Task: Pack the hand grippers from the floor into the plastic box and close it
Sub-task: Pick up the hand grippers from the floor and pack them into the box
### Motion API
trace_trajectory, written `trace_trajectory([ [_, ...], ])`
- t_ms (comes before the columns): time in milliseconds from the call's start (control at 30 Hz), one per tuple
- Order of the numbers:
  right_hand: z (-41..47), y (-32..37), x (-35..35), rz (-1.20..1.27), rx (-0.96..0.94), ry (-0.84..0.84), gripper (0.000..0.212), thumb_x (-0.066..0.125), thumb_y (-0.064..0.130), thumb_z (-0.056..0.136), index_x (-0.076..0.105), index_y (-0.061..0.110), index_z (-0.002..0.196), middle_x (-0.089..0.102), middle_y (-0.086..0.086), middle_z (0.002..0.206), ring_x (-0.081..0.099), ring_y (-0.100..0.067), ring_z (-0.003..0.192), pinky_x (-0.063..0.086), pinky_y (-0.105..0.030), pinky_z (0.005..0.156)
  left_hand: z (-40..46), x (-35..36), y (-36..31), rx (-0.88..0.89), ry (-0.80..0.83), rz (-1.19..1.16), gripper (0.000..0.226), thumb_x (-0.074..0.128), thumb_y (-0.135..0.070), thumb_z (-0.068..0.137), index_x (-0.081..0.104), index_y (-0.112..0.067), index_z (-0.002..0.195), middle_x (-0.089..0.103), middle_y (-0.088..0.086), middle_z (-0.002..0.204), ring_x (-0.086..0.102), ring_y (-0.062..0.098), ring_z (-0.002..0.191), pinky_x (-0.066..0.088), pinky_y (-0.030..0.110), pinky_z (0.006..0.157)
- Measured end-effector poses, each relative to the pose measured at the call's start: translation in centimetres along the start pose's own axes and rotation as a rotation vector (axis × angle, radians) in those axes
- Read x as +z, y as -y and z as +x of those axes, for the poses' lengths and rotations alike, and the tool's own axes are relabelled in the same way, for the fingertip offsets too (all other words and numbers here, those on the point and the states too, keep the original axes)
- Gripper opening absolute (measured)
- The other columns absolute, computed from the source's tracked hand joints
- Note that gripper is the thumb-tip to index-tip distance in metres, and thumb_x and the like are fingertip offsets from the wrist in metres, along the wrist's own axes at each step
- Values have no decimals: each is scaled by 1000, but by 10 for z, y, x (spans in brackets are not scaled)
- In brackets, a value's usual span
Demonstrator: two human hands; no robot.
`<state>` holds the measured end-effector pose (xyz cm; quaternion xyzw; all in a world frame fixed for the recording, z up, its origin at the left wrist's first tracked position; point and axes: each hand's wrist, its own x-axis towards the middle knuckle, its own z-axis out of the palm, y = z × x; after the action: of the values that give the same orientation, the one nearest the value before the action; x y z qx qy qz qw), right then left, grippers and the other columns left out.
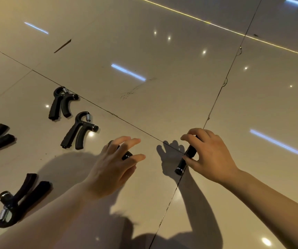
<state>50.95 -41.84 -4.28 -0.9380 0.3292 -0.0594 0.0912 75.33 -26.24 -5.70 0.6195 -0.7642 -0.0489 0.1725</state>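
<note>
Black grippers on the floor: your right hand grasps one by its handle to lift it; your left hand, fingers spread, covers another, grasp uncertain. Four more lie left; no box visible.

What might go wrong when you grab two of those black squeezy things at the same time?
1. The left hand has its fingers spread loosely over a hand gripper, so that one might slip.
2. The right hand pinches its hand gripper only partway along, so it could tip or drop onto the shiny floor.
3. The plastic box is not in view, so carrying both there may be awkward.
</note>
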Motion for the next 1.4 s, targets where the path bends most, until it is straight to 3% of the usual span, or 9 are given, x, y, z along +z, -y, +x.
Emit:
trace_trajectory([
  [233,17,56,-90,-26,-156,-44,50,74,37,73,57,25,118,50,-6,130,56,-27,104,44,-42,85,12,-87,-11,116,-63,160,24,45,-21,86,57,-25,107,51,7,126,44,33,118,50,54,71],
  [400,9,111,-205,-100,-196,-92,51,69,38,79,50,30,126,39,3,137,48,-20,112,31,-29,90,15,-208,-54,0,-112,193,43,34,-37,90,48,-31,131,41,3,141,44,25,120,48,47,87],
  [500,-10,140,-270,-73,-163,-123,51,70,34,77,51,31,124,39,5,134,49,-19,107,41,-33,90,9,-280,-98,-7,-136,204,47,38,-39,91,40,-34,137,27,-2,149,39,19,124,44,35,87],
  [633,-56,168,-320,173,-51,-233,52,75,29,74,53,27,121,41,5,129,49,-15,101,49,-30,82,-10,-335,-167,-139,-282,150,40,56,-26,90,51,-27,130,28,-5,147,34,14,126,37,27,86],
  [800,-119,177,-311,345,63,-300,53,79,35,70,56,27,116,42,6,123,45,-11,103,37,-21,78,-38,-320,-230,-188,-448,33,32,56,-19,88,59,-23,120,43,-3,133,36,13,121,32,24,84],
  [933,-155,174,-318,232,78,-283,55,77,33,72,53,27,121,41,7,126,50,-13,100,46,-24,76,-58,-279,-255,-247,-428,-90,28,59,-15,87,63,-21,113,46,-3,130,36,13,118,41,32,88],
  [1067,-182,157,-330,74,154,-268,56,75,33,70,52,29,121,42,6,128,50,-16,100,52,-36,81,-30,-296,-298,-19,-556,2,32,45,-20,85,62,-20,113,54,1,122,46,20,112,47,44,82],
  [1200,-212,137,-344,44,275,-298,56,74,30,69,52,27,120,43,3,125,50,-18,98,44,-30,76,6,-293,-335,152,-580,-93,33,45,-20,84,62,-19,112,55,2,119,46,22,112,47,47,82],
  [1400,-286,111,-361,-17,472,-294,54,74,29,71,52,25,121,45,1,124,51,-20,99,48,-36,79,36,-232,-377,308,-426,-267,32,48,-23,83,66,-16,107,57,3,113,47,23,108,37,29,88],
])
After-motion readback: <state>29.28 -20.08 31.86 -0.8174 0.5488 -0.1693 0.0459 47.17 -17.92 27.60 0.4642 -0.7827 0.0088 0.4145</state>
